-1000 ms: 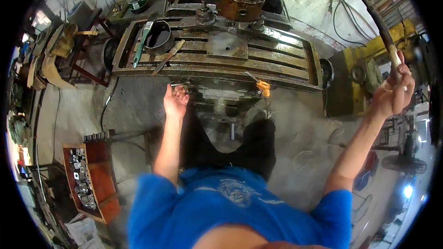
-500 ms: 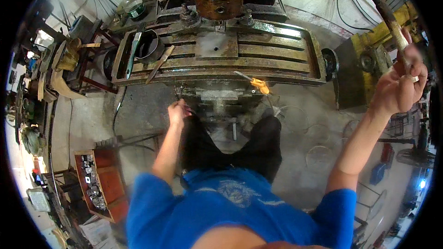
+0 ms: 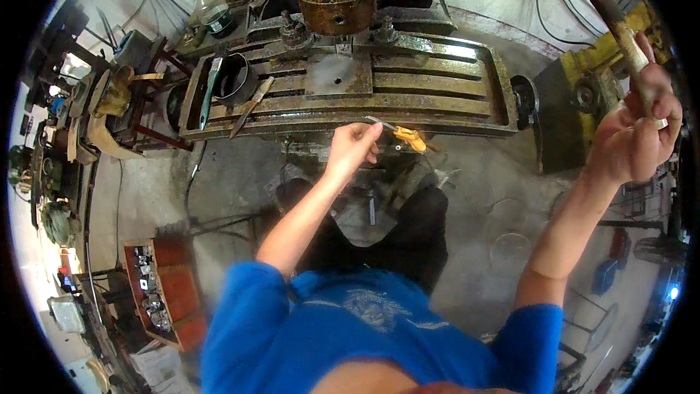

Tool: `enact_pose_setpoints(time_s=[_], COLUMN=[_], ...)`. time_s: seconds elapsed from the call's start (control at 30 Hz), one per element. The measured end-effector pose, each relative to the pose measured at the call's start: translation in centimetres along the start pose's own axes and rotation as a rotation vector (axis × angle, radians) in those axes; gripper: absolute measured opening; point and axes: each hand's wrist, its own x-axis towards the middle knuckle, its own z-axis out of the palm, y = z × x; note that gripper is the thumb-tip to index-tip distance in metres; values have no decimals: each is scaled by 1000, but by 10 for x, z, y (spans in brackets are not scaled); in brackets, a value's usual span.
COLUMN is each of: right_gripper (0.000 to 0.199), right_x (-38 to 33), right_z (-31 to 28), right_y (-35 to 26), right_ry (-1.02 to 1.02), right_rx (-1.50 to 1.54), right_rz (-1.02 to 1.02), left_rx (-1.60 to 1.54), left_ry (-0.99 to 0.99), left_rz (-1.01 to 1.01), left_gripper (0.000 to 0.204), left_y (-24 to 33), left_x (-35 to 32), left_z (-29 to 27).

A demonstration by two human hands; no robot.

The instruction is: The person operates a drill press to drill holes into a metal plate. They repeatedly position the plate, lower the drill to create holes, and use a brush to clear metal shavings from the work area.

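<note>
My right hand (image 3: pixel 634 138) is raised at the right, its fingers wrapped round the worn, light-coloured end of a long lever (image 3: pixel 623 36). In front of the machine table, my left hand (image 3: pixel 351 152) has its fingers curled and its thumb close to the metal shaft of a yellow-handled tool (image 3: pixel 410 138). Whether it touches that shaft, or holds something small, I cannot tell. The tool lies at the front edge of the slotted machine table (image 3: pixel 437 106). On that table sits a flat metal plate (image 3: pixel 321 82) with a small hole, below the round machine head (image 3: pixel 337 11).
On the table's left lie a dark pot (image 3: pixel 235 80), a paintbrush (image 3: pixel 210 95) and a flat strip (image 3: pixel 251 107). A wooden box (image 3: pixel 179 295) of metal parts stands at the lower left. A large plastic bottle (image 3: pixel 213 13) is at the back left.
My left hand has moved up and right, from beside my knee to the table's front edge by the yellow-handled tool. My right hand stays on the lever.
</note>
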Motion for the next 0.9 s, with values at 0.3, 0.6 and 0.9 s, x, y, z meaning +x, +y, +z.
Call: enact_pose_setpoints(time_s=[0.3, 0.6, 0.9], right_gripper=[36, 19, 21], right_x=[-1, 0, 1], right_z=[-2, 4, 7], right_y=[3, -8, -9], right_ry=[-30, 32, 31], right_rx=[65, -17, -52], right_rz=[8, 105, 94], left_rx=[757, 1105, 1075], left_ry=[-30, 309, 116], left_rz=[192, 314, 457], left_gripper=[41, 52, 39], left_y=[-19, -26, -41], left_x=[-17, 6, 15], left_z=[41, 44, 48])
